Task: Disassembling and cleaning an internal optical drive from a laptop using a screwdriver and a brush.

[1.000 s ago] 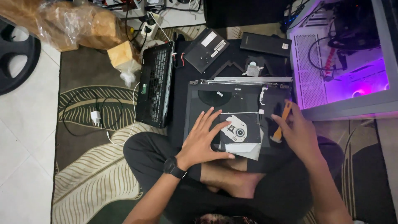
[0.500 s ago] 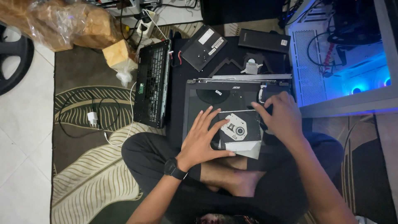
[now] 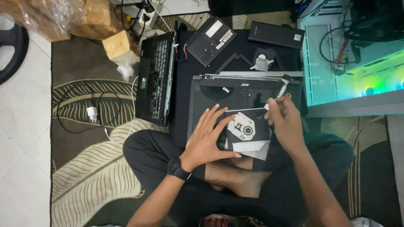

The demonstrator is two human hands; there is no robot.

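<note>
The square black optical disc drive with a silver hub is lying between the two hands, on the dark rectangular laptop base panel resting over the person's crossed legs. The left hand is pressing flat, fingers spread, against the drive's left edge. The right hand is clenching a thin orange-handled tool just beside the drive's upper right corner.
</note>
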